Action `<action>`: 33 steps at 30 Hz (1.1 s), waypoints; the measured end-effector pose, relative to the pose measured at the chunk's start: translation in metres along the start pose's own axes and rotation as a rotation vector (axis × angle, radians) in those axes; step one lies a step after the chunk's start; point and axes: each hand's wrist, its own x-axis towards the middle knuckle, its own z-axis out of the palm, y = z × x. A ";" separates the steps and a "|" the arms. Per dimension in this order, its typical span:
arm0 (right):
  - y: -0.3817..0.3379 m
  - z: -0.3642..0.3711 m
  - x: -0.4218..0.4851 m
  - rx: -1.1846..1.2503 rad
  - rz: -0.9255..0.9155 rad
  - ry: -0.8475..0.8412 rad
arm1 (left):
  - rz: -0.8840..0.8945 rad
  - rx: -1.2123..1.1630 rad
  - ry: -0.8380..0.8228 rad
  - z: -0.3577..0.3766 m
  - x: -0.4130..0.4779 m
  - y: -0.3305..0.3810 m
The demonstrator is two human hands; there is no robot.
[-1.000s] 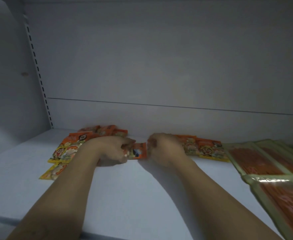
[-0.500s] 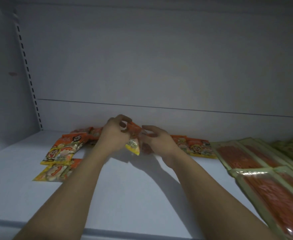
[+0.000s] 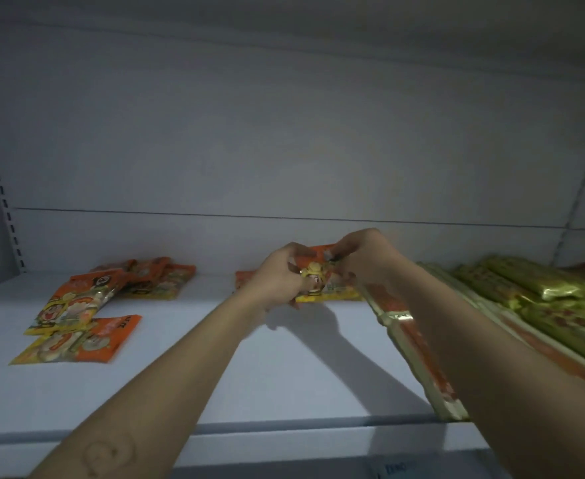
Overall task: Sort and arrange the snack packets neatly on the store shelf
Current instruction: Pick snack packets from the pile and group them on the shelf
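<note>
While the left hand [image 3: 277,278] and right hand [image 3: 363,261] each curl fingers round its edges, a glossy orange-and-yellow snack packet [image 3: 322,276] is held upright far back over the smooth white shelf [image 3: 249,368]; flat crinkly packets [image 3: 73,302] lie left, long gold-trimmed packs [image 3: 418,354] right.

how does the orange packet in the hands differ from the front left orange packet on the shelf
The orange-and-yellow plastic snack packet in the hands is gripped by left hand and right hand, raised facing the camera; the front-left orange-and-yellow packet lies flat, untouched. Both share cartoon printing.
</note>
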 end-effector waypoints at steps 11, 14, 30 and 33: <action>0.037 0.037 -0.088 -0.653 -0.118 -0.056 | 0.138 0.741 -0.079 0.055 -0.011 -0.032; 0.041 0.053 -0.093 -0.639 -0.090 -0.067 | 0.132 0.778 -0.151 0.052 -0.016 -0.046; 0.060 0.061 -0.088 -0.515 -0.145 -0.033 | 0.094 1.039 0.118 0.043 -0.035 -0.038; 0.054 0.059 -0.089 -0.459 -0.266 -0.001 | 0.107 1.098 0.125 0.032 -0.053 -0.038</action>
